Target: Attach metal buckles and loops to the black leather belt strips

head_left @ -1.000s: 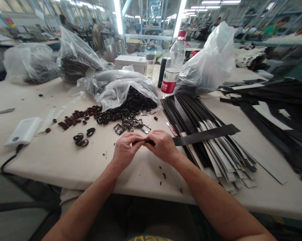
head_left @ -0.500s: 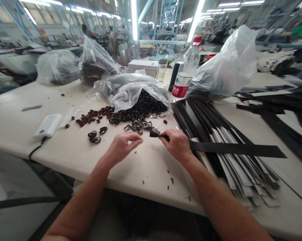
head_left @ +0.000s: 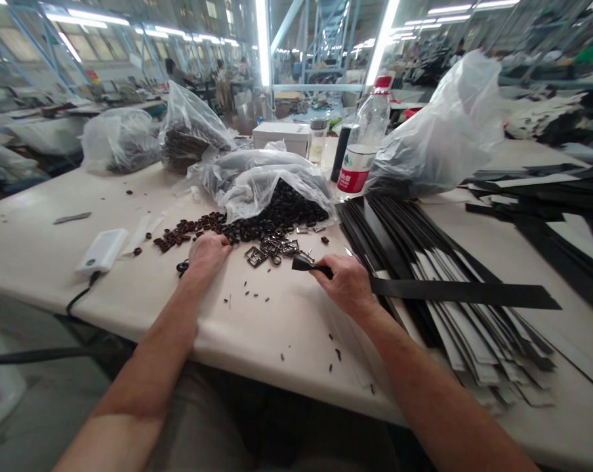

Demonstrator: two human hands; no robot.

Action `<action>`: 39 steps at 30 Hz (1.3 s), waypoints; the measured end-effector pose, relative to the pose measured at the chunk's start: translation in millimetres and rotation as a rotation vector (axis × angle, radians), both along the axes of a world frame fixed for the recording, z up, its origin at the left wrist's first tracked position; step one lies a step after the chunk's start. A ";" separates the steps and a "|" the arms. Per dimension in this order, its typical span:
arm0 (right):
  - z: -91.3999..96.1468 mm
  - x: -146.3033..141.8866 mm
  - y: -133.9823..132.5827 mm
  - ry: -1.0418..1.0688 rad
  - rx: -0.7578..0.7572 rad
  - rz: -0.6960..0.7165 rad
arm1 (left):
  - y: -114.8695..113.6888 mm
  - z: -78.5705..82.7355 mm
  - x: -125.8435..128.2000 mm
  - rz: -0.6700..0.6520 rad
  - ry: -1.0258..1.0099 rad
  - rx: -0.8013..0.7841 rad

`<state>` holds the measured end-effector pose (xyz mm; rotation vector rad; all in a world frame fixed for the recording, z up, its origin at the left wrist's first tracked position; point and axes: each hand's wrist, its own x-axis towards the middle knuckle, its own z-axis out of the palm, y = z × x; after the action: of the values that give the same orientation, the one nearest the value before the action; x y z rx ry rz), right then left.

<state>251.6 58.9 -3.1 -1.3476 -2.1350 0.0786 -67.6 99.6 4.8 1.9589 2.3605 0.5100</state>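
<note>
My right hand [head_left: 344, 282] pinches the folded end of a long black strap [head_left: 464, 294] that stretches to the right over a stack of black straps [head_left: 414, 262]. My left hand [head_left: 206, 252] lies palm down on the table, fingers curled over a few loose black rings [head_left: 182, 266], and what is under the fingers is hidden. Between the hands lies a small heap of metal buckles [head_left: 271, 249]. Behind them, black rings spill from an open plastic bag [head_left: 271, 187].
A white power bank [head_left: 102, 250] with a cable sits at the left. A water bottle [head_left: 363, 147], a glass jar [head_left: 318, 137], a white box [head_left: 281, 134] and several plastic bags stand at the back. More black straps [head_left: 552, 203] fill the right side. People work far behind.
My left hand has let go of the strap end and moved left and forward onto the loose rings. My right hand has kept the strap and shifted slightly right.
</note>
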 end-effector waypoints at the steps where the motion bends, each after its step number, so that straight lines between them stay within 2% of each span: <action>1: 0.4 -0.3 -0.6 0.009 0.003 0.004 | -1.4 1.2 1.6 0.013 -0.070 0.037; 3: 1.1 -1.2 -2.1 0.027 0.018 0.012 | -6.6 4.0 9.4 0.029 -0.328 0.120; 5: 2.0 -2.3 -4.2 0.049 0.045 0.020 | -15.1 5.9 24.3 0.015 -0.733 0.165; 8: 4.2 -4.0 -7.7 0.104 0.104 0.029 | -32.3 4.7 55.0 -0.035 -1.350 0.106; 9: 5.3 -4.4 -8.8 0.125 0.122 0.031 | -38.3 3.3 65.2 -0.037 -1.488 0.065; 11: 7.4 -5.2 -10.5 0.166 0.153 0.032 | -48.5 0.5 82.2 -0.028 -1.635 -0.013; 17: 9.5 -9.4 -13.6 0.230 0.179 0.063 | -58.9 -2.3 99.8 -0.057 -1.706 -0.091; 22: 5.3 -16.2 -16.6 0.235 0.102 0.085 | -61.7 -1.7 104.0 -0.156 -1.660 -0.107; 25: 3.7 -18.7 -17.9 0.238 0.068 0.120 | -63.7 -1.4 105.4 -0.162 -1.653 -0.101; 28: 4.2 -18.9 -18.1 0.254 0.043 0.182 | -64.5 -0.6 105.1 -0.165 -1.663 -0.147; 35: 9.1 -10.2 -14.8 0.216 0.082 0.370 | -64.9 -0.2 97.6 -0.273 -1.635 -0.286; 39: 14.8 -8.0 -16.0 0.254 0.033 0.450 | -65.9 -0.9 92.4 -0.326 -1.663 -0.351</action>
<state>243.6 42.9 11.7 -0.7697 -2.1647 0.3721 24.7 33.7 3.9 0.8845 0.9301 1.0022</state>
